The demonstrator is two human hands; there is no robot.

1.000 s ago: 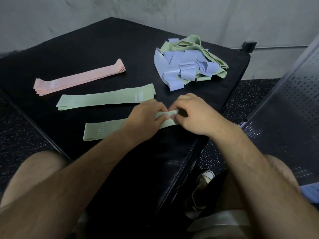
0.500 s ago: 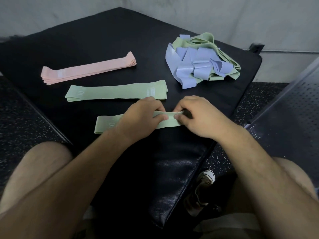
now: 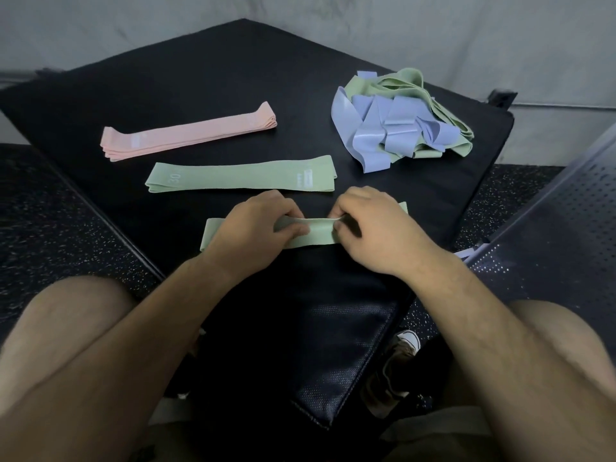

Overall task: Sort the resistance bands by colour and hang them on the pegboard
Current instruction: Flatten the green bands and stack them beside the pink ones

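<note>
A green resistance band [image 3: 313, 233] lies flat near the front of the black padded platform [image 3: 206, 78]. My left hand [image 3: 256, 228] and my right hand [image 3: 373, 228] both pinch it, left over its middle, right at its right part. Just behind it lies a second flat green band [image 3: 240, 176] marked 30. Farther back left sits a neat stack of pink bands [image 3: 186, 131]. At the back right is a tangled pile of blue bands [image 3: 386, 128] over green bands [image 3: 413, 85]. A grey perforated pegboard [image 3: 566, 228] stands at the right edge.
Speckled rubber floor [image 3: 50, 221] surrounds the platform. A concrete wall [image 3: 366, 25] runs behind it. My bare knees flank the platform's near corner, and a shoe [image 3: 405, 345] shows below it on the right.
Both hands stay pinched on the near green band and have drawn slightly apart along it. The camera has shifted, so everything sits further right and lower in the frame.
</note>
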